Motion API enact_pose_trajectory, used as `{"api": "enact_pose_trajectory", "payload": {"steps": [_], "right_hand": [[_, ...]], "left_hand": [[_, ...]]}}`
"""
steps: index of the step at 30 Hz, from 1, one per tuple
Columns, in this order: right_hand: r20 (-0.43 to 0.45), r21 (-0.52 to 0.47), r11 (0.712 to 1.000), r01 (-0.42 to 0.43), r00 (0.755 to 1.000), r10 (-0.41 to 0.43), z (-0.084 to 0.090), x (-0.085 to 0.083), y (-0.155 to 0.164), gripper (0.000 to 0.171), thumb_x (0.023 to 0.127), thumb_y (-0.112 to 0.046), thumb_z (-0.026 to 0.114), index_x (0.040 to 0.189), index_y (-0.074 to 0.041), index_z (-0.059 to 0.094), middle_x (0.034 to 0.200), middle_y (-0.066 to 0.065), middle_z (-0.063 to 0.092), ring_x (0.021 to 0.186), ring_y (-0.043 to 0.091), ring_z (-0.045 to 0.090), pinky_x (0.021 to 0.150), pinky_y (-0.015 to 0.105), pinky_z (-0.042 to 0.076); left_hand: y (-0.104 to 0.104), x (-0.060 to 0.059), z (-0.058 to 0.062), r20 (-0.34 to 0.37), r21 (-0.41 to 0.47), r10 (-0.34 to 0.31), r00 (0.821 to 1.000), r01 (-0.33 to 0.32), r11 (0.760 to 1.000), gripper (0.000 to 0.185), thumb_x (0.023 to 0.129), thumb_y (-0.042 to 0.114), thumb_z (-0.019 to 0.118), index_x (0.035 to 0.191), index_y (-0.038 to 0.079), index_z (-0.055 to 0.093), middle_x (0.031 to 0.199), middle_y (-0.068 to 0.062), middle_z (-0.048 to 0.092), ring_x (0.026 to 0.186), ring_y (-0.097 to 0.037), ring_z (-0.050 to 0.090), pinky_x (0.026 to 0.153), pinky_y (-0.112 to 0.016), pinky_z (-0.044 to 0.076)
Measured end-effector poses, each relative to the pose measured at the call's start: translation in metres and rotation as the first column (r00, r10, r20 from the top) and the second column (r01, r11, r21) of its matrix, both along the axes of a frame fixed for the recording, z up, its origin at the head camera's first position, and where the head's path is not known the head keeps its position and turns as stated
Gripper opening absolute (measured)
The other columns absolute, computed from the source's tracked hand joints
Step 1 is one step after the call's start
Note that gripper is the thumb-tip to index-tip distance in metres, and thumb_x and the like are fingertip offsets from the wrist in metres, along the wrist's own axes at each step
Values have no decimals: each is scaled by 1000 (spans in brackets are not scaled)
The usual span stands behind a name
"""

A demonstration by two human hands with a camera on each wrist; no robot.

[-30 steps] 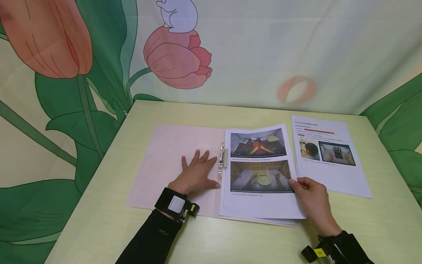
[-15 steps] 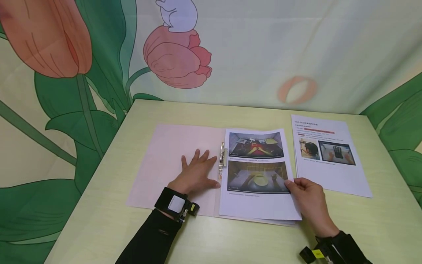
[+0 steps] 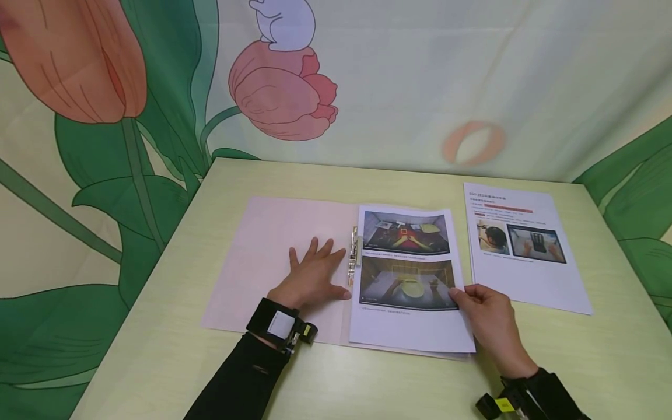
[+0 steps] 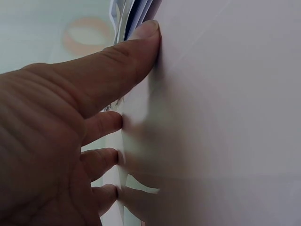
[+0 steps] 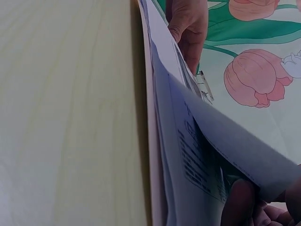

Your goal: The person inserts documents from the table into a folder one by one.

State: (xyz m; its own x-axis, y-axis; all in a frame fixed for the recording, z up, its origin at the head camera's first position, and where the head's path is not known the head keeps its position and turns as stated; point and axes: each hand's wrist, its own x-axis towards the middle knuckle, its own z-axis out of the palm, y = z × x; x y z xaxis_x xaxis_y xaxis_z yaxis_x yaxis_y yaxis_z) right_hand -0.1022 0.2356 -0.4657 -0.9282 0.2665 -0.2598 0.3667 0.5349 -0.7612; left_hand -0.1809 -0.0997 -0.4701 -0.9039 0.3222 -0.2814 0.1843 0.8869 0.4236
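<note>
Fingers of the left hand (image 3: 314,275) lie flat on the open pink paper folder (image 3: 273,256) on the pale green bench (image 3: 157,361). The right hand (image 3: 485,312) pinches the top white printed sheet (image 3: 409,326) by its edge.

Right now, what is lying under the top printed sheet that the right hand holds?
Under the top printed sheet, held by the right hand, more printed pages rest on the pink folder. Their contents are mostly covered.

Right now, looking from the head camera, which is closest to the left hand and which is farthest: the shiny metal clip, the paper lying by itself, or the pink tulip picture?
From the left hand:
1. Metal clip, just to its right, beside the thumb.
2. Loose paper, far right on the table.
3. Pink tulip, up on the backdrop behind the table.
</note>
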Motion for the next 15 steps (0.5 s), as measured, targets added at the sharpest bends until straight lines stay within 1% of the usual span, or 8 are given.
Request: {"api": "enact_pose_trajectory", "payload": {"steps": [4, 8, 11, 15], "right_hand": [[11, -1, 1000, -16, 1000, 16, 0, 0, 0, 47, 102, -37, 71, 118, 7, 72, 88, 6, 77, 75, 10, 60, 61, 26, 46], [9, 36, 999, -28, 1000, 27, 2, 0, 0, 49, 102, -40, 70, 118, 7, 72, 91, 8, 77, 79, 12, 60, 63, 27, 46], [-23, 139, 989, -56, 998, 60, 3, 0, 0, 49, 103, -42, 67, 116, 5, 74, 91, 11, 77, 81, 17, 62, 63, 28, 45], [-56, 302, 949, -88, 992, 110, 6, 1, 2, 48, 106, -39, 63, 112, 6, 75, 86, 14, 75, 75, 24, 61, 60, 31, 43]], "left_hand": [[1, 0, 1, 1, 0, 2, 1000, -2, 1000, 96, 83, 49, 87, 164, 22, 41, 176, -10, 21, 164, -39, 4, 122, -77, -6], [1, 0, 1, 4, 0, 3, 1000, -3, 1000, 97, 83, 48, 87, 164, 23, 41, 176, -10, 20, 164, -39, 4, 122, -77, -6], [1, 0, 1, 6, 1, 3, 1000, -3, 1000, 97, 83, 49, 87, 164, 23, 41, 176, -9, 20, 164, -39, 4, 122, -77, -7], [0, 0, 1, 13, 7, 6, 1000, -7, 1000, 97, 83, 48, 87, 164, 23, 41, 176, -9, 20, 165, -39, 3, 122, -77, -8]]}}
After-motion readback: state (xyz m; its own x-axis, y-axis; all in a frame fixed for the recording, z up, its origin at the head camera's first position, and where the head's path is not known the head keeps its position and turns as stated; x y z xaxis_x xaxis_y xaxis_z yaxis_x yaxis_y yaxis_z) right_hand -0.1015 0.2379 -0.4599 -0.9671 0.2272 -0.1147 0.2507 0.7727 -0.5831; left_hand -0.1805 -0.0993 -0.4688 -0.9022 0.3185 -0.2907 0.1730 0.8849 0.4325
